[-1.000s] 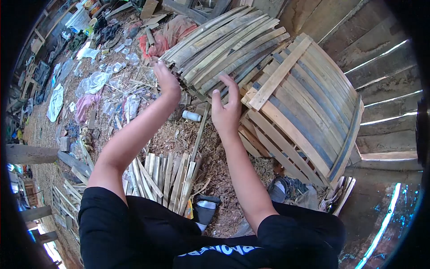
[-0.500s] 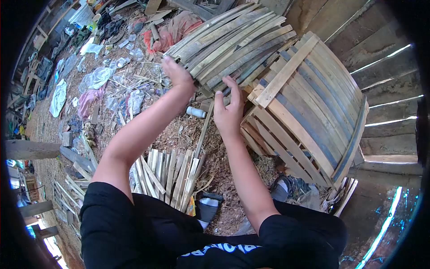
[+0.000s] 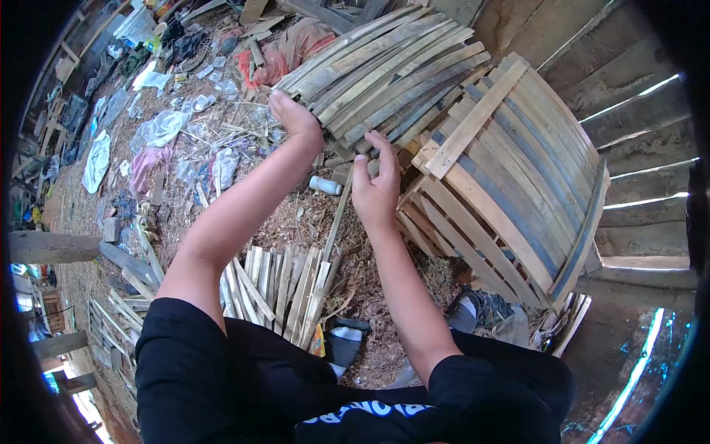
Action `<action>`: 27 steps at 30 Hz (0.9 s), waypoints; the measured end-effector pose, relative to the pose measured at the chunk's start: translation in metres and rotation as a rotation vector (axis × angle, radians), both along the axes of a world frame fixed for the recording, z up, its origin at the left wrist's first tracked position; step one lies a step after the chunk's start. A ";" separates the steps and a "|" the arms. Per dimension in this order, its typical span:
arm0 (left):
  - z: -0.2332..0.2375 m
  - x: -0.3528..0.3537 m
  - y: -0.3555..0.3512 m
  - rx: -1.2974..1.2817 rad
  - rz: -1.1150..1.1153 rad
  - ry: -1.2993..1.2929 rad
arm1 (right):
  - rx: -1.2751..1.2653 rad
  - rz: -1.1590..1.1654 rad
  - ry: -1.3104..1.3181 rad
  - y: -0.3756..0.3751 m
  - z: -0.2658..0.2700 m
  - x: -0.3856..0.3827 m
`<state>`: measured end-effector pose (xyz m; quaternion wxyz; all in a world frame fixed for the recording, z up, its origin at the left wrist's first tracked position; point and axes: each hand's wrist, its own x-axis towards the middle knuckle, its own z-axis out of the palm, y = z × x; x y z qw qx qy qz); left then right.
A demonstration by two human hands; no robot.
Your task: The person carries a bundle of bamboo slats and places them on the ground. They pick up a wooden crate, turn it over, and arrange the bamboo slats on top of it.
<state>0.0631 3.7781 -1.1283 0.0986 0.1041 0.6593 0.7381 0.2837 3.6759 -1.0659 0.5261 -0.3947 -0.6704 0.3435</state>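
A thick stack of long, thin wooden slats (image 3: 384, 70) lies ahead, its near ends facing me. My left hand (image 3: 296, 118) is at the left side of these ends, palm turned inward and fingers stretched out. At the right side, my right hand (image 3: 377, 181) is raised with thumb and fingers apart, close to the slat ends. Neither hand is wrapped round a slat; whether the palms touch the ends is hard to tell. Right of my right hand stands a slatted wooden crate (image 3: 518, 177), tilted in view.
Loose slats (image 3: 285, 292) lie in front of my legs. A small white bottle (image 3: 325, 185) rests on the littered ground beyond. A red sack (image 3: 288, 48) lies left of the stack, with plastic scraps (image 3: 163, 127) further left. A plank wall (image 3: 636, 155) rises on the right.
My left hand has shifted very slightly, and my right hand has drawn a little down and left. The slats and crate look almost the same.
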 end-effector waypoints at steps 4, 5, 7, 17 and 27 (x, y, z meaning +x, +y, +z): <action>-0.003 -0.004 -0.001 0.058 -0.074 -0.075 | -0.006 -0.011 0.001 -0.002 -0.001 0.001; -0.002 -0.004 -0.002 0.058 -0.076 -0.081 | 0.002 -0.011 -0.007 -0.002 0.000 0.002; 0.000 -0.005 -0.004 0.058 -0.086 -0.092 | 0.001 -0.018 -0.010 -0.001 0.001 0.002; 0.008 -0.007 -0.012 0.065 -0.172 -0.169 | 0.034 -0.035 -0.004 -0.011 0.019 0.003; 0.159 0.059 -0.084 0.434 -0.292 0.498 | -0.123 0.151 0.079 -0.034 0.089 0.046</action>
